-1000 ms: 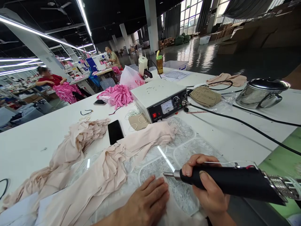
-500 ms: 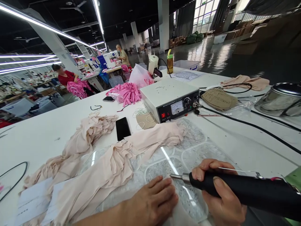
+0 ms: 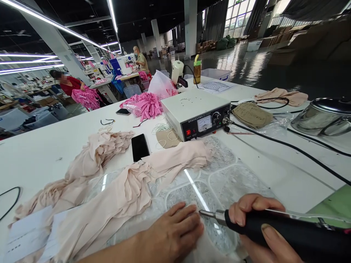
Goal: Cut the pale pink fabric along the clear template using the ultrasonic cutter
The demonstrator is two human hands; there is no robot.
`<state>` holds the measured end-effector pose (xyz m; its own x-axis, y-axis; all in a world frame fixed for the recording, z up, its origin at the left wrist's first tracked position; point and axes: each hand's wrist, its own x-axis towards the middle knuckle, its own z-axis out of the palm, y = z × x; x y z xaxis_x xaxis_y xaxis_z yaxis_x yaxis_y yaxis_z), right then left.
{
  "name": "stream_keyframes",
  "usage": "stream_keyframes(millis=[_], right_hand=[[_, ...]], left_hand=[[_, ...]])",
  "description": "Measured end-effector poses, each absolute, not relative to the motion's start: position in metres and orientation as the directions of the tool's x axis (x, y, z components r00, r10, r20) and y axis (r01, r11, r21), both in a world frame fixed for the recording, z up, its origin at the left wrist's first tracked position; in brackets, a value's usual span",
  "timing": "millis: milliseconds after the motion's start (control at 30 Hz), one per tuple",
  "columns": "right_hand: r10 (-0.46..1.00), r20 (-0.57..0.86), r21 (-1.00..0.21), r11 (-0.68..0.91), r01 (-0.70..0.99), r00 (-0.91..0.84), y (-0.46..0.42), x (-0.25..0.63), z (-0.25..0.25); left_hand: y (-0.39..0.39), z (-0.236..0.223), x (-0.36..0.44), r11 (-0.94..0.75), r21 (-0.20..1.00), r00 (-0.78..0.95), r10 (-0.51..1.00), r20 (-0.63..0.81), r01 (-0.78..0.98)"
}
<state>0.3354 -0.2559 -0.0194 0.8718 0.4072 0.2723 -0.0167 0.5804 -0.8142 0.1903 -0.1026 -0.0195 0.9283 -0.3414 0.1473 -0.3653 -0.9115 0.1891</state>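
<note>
Right hand (image 3: 260, 226) points a black tool (image 3: 290, 233) at the cloth (image 3: 204, 252) under the left hand (image 3: 175, 233)

At the near right, the right fingers are wrapped around the tool; its metal tip is just beside the left fingertips. The left fingers lie together, pressing the pale cloth on a shiny mat (image 3: 225, 193). On the right of the table stands a lidded metal cup (image 3: 309, 118), its contents hidden. At the far side a green-topped bottle (image 3: 197, 73) shows amber in its lower part, near a clear plastic bin (image 3: 218, 75). A white plastic bag (image 3: 161, 84) bulges behind pink strips (image 3: 149, 106); I cannot tell what fills it.

Compared with one second ago, the view is turned further left: the cup is now cut by the right edge, as is the tool's back end. The tip remains close to the left fingers, and the bottle stands in the same place on the table.
</note>
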Motion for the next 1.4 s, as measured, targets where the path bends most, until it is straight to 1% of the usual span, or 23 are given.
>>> stream_keyframes(millis=[300,567,700,800,1033,1267,1400], right_hand=[[0.416,0.291,-0.784,0.62,-0.035,0.862,-0.254,0.335,-0.029],[0.42,0.315,-0.794,0.608,-0.006,0.851,-0.254,0.335,-0.024],[0.452,0.356,-0.808,0.588,0.028,0.818,-0.253,0.337,-0.027],[0.449,0.373,-0.8,0.599,0.037,0.812,-0.253,0.338,-0.026],[0.414,0.305,-0.805,0.593,0.0,0.858,-0.262,0.339,-0.016],[0.477,0.229,-0.808,0.579,-0.108,0.849,-0.274,0.335,-0.025],[0.48,0.229,-0.794,0.595,-0.123,0.847,-0.273,0.335,-0.028]], left_hand=[[-0.102,-0.021,0.19,-0.913,0.177,0.927,-0.346,0.144,-0.368],[-0.101,-0.021,0.19,-0.912,0.175,0.927,-0.351,0.134,-0.37],[-0.101,-0.019,0.191,-0.908,0.186,0.924,-0.35,0.157,-0.375],[-0.102,-0.02,0.192,-0.912,0.178,0.924,-0.343,0.168,-0.371],[-0.103,-0.021,0.191,-0.915,0.171,0.924,-0.333,0.188,-0.365],[-0.101,-0.026,0.189,-0.919,0.154,0.919,-0.326,0.221,-0.363],[-0.1,-0.03,0.189,-0.912,0.154,0.908,-0.336,0.251,-0.38]])
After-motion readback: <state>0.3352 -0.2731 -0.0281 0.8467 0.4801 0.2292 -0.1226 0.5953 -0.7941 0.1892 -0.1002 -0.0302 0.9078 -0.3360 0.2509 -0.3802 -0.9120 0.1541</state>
